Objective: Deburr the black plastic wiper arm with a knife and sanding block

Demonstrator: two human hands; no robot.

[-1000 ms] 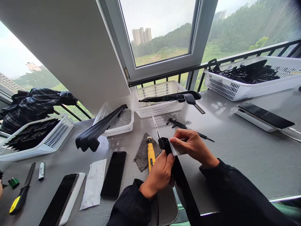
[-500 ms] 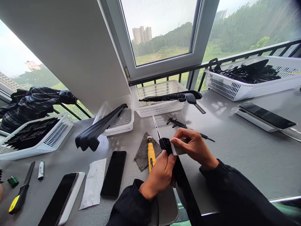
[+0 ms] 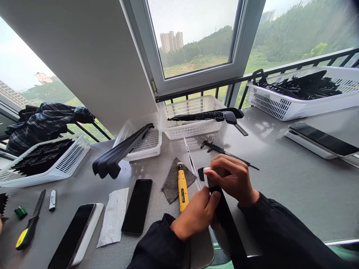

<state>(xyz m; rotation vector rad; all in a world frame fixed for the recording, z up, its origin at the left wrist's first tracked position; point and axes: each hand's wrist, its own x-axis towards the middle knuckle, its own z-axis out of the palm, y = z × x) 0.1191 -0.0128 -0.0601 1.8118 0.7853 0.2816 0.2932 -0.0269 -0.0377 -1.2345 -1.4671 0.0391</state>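
Note:
My left hand [image 3: 193, 215] is closed around a long black plastic bar [image 3: 228, 228] near its upper end. The bar slants down toward my body. In my right hand [image 3: 237, 181], thumb and fingers pinch a small white-and-grey block [image 3: 206, 176], which rests against the bar's upper end. Part of that end is hidden behind the block and fingers. Left of my hands, a yellow rotary tool [image 3: 183, 188] with a pale tip lies on a dark grey cloth [image 3: 170, 185]. Beyond my right hand is a black caliper [image 3: 224, 151].
Similar black bars [image 3: 112, 162] lean over a white basket [image 3: 148, 149]; more stick out of the middle basket [image 3: 190, 132]. Phones [image 3: 137, 207], white paper [image 3: 113, 216], a file [image 3: 35, 216] and a marker [image 3: 52, 200] lie leftward. At right are a full basket [image 3: 269, 106] and another phone [image 3: 325, 138].
The black bar has turned, so its ribbed end face no longer shows. My right hand has shifted the block over the bar's end. The whole view has moved slightly.

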